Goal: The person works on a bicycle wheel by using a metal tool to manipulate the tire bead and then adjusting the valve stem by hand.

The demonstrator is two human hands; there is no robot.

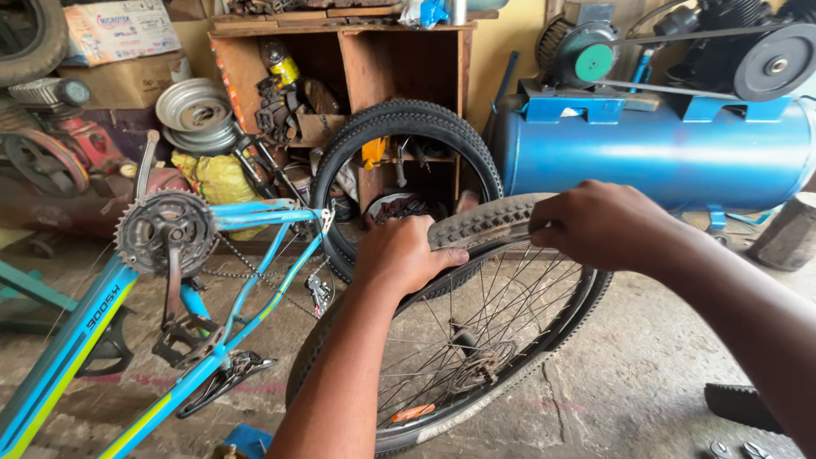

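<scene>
Cracked concrete workshop floor (646, 365), cluttered. Spoked bicycle wheel with knobby black tyre (476, 340) stands tilted at centre. Left hand (404, 255) curled, gripping the tyre's top edge; right hand (603, 225) closed, pinching the tyre bead off the rim. Judged step: working the tyre around the rim; next needs both hands shifting along. Blue bicycle frame (127, 340) crowds left; free floor right. Behind: loose black tyre (408, 161), blue compressor tank (663, 153).

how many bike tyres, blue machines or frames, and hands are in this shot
Bike tyres: 2 – the tyre on the spoked wheel gripped by both hands, and the loose tyre leaning on the wooden shelf.
Blue things: 2 – the bike frame and the compressor tank.
Hands: 2 – left hand, right hand.
Total: 6
</scene>
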